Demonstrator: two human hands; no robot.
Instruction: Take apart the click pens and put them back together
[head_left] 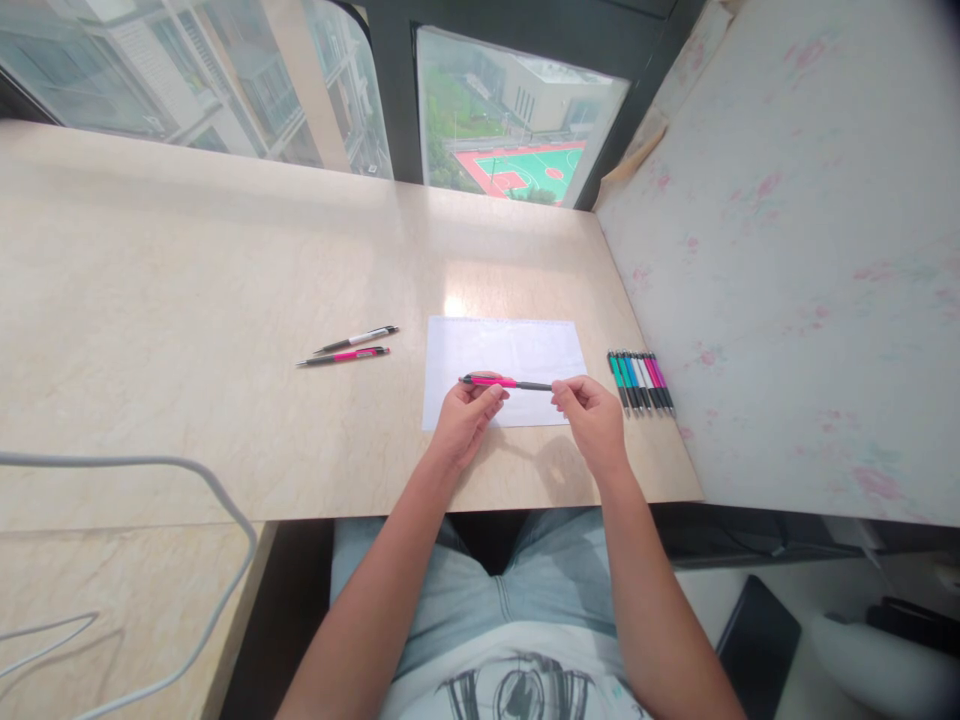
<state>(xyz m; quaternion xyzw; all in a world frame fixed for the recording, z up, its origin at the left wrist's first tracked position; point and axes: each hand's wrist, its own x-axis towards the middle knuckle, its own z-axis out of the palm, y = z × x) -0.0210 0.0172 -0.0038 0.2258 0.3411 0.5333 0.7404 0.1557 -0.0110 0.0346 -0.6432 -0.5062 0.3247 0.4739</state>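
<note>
A pink and black ballpoint pen (504,382) is held level above a white sheet of paper (510,345). My left hand (466,418) is closed around its pink clip end. At the dark grip end, the fingers of my right hand (592,415) pinch the tip, which they hide. To the left of the paper lie two more pens, a white and black pen (358,340) and a pink and black pen (346,356). Right of my right hand, several green, blue, white and pink pens (640,382) lie side by side in a row.
The marble-patterned desk (225,300) meets a flowered wall (795,280) on the right and windows (517,120) at the back. A grey cable (217,480) loops across the lower left. My legs are under the desk's front edge.
</note>
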